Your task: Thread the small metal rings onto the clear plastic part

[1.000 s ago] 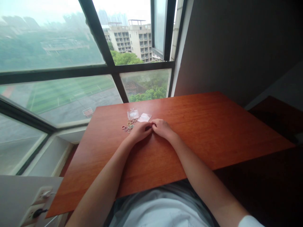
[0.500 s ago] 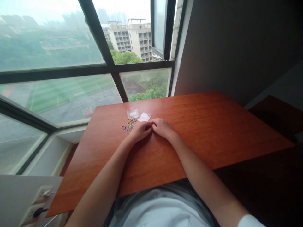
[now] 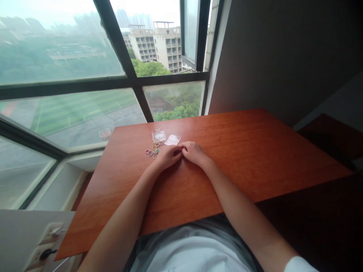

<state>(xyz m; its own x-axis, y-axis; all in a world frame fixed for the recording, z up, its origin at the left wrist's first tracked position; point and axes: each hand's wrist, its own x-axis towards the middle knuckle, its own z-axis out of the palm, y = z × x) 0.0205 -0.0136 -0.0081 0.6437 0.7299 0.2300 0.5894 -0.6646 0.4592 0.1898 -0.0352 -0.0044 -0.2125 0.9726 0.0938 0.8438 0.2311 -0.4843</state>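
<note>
My left hand (image 3: pixel 168 155) and my right hand (image 3: pixel 194 152) meet above the wooden table (image 3: pixel 232 151), fingertips pinched together. Whatever they hold between them is too small and too hidden to name. Just left of my left hand lie several small coloured rings (image 3: pixel 151 153), like hair ties, partly covered by that hand. Behind them stands a clear plastic box (image 3: pixel 159 136). A flat clear piece, perhaps its lid (image 3: pixel 172 140), lies beside the box, just beyond my fingers.
A large window with dark frames (image 3: pixel 133 81) borders the table's far and left sides. A grey wall (image 3: pixel 272 60) rises at the right. Sockets with plugs (image 3: pixel 47 253) are at the lower left, below the table's edge.
</note>
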